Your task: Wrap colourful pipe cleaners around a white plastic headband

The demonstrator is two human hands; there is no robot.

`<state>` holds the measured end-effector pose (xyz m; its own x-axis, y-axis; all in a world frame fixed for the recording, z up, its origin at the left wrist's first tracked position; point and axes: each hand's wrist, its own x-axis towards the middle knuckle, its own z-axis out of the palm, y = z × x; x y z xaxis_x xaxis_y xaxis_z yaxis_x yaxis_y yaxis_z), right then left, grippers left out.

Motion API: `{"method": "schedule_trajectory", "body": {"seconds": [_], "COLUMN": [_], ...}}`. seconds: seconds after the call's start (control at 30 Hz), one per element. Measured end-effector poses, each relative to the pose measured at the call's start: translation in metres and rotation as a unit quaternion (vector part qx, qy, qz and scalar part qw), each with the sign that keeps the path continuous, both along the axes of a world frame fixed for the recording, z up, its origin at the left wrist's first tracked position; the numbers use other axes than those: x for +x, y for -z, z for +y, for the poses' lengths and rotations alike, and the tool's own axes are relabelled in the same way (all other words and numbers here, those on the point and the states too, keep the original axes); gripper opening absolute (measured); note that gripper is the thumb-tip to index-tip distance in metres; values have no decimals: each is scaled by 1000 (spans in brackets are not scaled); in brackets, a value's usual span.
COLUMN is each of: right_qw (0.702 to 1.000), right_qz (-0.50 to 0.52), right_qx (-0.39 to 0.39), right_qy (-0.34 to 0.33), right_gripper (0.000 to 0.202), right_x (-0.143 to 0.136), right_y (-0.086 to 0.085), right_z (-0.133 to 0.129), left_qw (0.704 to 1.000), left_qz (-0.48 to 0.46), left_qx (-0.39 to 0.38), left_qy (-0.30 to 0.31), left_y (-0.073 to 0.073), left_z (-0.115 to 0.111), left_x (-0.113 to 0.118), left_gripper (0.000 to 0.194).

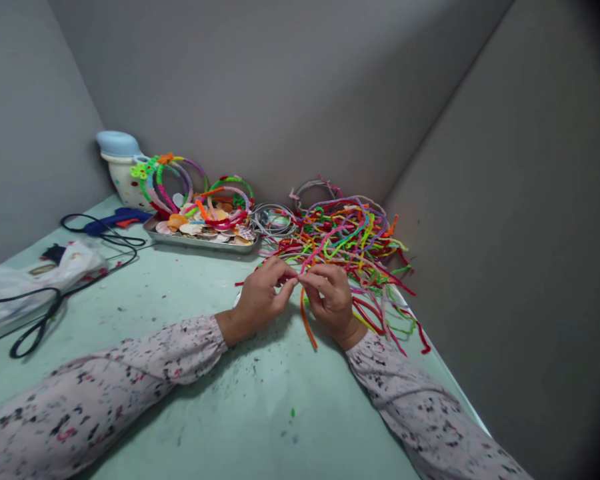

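My left hand (265, 293) and my right hand (330, 297) meet fingertip to fingertip above the table, both closed in a pinch. Between them is a thin pink pipe cleaner (305, 265), its end mostly hidden by the fingers. An orange pipe cleaner (307, 320) hangs or lies just below the right hand's fingers. Right behind the hands spreads a tangled heap of colourful pipe cleaners (353, 233), some strands reaching past my right wrist. Part of a small white round thing (238, 298) shows beside the left hand.
A metal tray (205, 245) holds round discs and wrapped headbands (173, 183). Bare wire hoops (275, 220) lie beside it. To the left are a dotted cup (125, 177), a blue glue gun (113, 220), a black cable (55, 307) and a plastic bag (40, 277). Grey walls enclose the table.
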<state>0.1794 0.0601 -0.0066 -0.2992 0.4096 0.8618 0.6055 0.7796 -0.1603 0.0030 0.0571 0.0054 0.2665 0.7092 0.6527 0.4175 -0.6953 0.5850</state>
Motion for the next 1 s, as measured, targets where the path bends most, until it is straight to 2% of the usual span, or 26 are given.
{"method": "schedule_trajectory", "body": {"seconds": [0.33, 1.0], "right_qw": [1000, 999], "right_qz": [-6, 0], "right_qx": [5, 30], "right_qy": [17, 10], "right_gripper": [24, 28], "right_x": [1, 1], "right_y": [0, -2], "right_z": [-1, -2], "left_qw": [1000, 999], "left_qz": [-4, -5], "left_qx": [22, 41], "left_qy": [2, 1], "left_y": [0, 1], "left_z": [0, 0], "left_x": [0, -1], "left_gripper": [7, 8]}}
